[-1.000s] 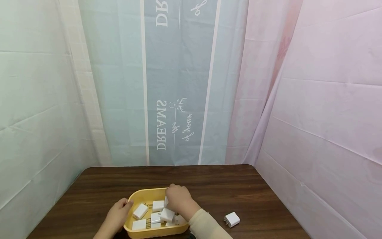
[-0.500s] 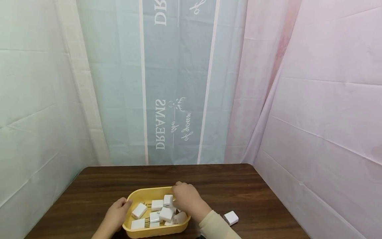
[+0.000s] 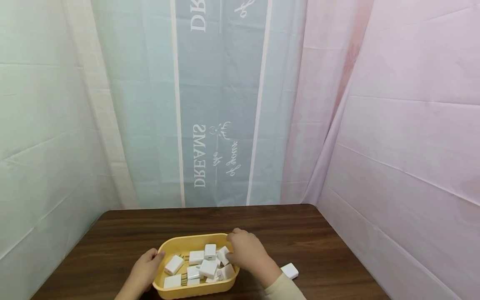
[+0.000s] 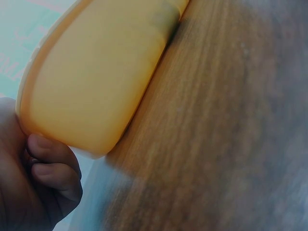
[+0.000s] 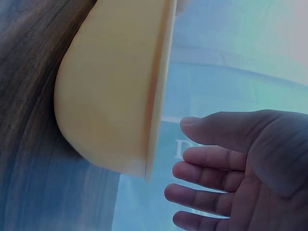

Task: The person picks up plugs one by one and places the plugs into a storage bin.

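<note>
A yellow plastic basket (image 3: 195, 293) stands on the table, holding several white charger plugs (image 3: 208, 268), some with metal prongs showing. My left hand (image 3: 144, 266) grips the basket's left rim; in the left wrist view the fingers (image 4: 55, 175) curl below that rim, against the outside wall. Over the basket's right end is my right hand (image 3: 247, 252), its fingertips near the rim. The right wrist view shows that hand (image 5: 226, 168) with fingers loosely extended, thumb apart, and nothing held. Part of the basket's right rim is hidden behind it.
One more white charger plug (image 3: 289, 271) lies on the dark wood table (image 3: 318, 246), right of the basket and partly covered by the right sleeve (image 3: 286, 288). Fabric curtains (image 3: 225, 104) hang behind the table and at both sides.
My right hand has moved right, from over the chargers to the basket's right rim, leaving a white charger upright among the others. My left hand keeps its grip on the left rim.
</note>
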Demonstrator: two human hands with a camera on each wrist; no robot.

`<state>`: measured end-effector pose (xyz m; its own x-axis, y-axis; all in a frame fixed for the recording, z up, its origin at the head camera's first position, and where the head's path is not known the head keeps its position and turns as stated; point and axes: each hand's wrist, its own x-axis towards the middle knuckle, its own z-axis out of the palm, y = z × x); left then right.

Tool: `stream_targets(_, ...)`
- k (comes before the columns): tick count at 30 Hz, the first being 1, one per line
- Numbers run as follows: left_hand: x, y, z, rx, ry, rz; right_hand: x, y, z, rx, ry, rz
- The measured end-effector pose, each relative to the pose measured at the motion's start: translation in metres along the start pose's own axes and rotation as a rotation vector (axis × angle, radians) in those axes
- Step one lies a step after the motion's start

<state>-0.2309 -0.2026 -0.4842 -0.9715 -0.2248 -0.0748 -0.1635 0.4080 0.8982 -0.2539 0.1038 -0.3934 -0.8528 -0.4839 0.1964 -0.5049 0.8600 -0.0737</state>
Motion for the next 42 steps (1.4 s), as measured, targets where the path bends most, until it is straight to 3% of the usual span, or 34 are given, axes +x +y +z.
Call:
stream_targets(9,0.001,0.000,-0.003,0.002,-0.002,0.004,-0.026,0.020,-0.004,0.059,0.069,0.053)
stream_targets(16,-0.001,0.001,-0.004,0.002,0.004,0.004,-0.054,0.043,-0.007,0.077,0.086,0.149)
stream_targets(21,-0.001,0.004,-0.004,-0.003,-0.004,0.005,-0.068,0.060,0.001,0.097,0.105,0.212)
stream_targets(26,-0.001,0.002,-0.003,-0.006,-0.017,-0.002,-0.079,0.075,0.007,0.126,0.072,0.279)
stream_targets(42,0.001,0.001,-0.003,-0.018,-0.026,-0.017,-0.098,0.104,0.024,0.045,0.020,0.463)
